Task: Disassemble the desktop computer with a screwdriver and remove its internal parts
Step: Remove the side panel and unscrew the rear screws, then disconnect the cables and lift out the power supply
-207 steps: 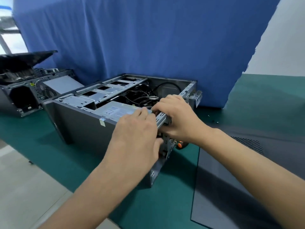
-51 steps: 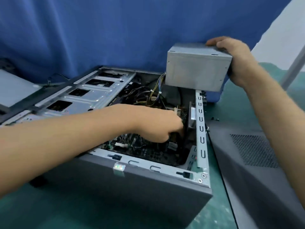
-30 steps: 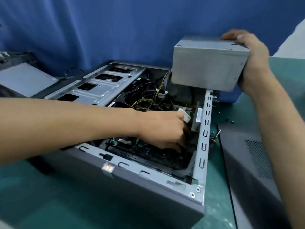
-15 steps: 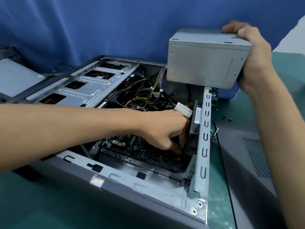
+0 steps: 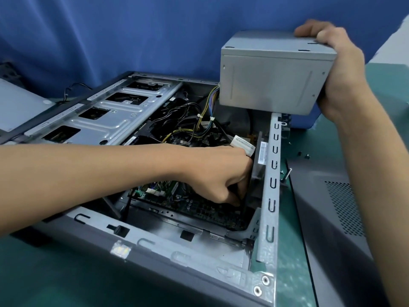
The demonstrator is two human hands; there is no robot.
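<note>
Computer case (image 5: 168,271) lies on green mat (image 5: 44,275) before blue curtain (image 5: 110,29).

The left hand (image 5: 223,173) curls down into the open case (image 5: 177,254). Its fingertips vanish in the dark gap beside a black part, so whatever they close on cannot be made out. At one o'clock the right hand (image 5: 338,69) grips the power supply (image 5: 272,80), its palm hidden behind the box (so is the spot where the cable bundle (image 5: 211,100) joins it). Print on the white connector (image 5: 243,145) and the barcode sticker (image 5: 262,152) is too small to read. The side panel (image 5: 332,218) at four o'clock runs off the right and bottom edges. A second machine (image 5: 15,107) at nine o'clock is cut by the left edge. The specks (image 5: 303,155) at three o'clock are too small to identify.
</note>
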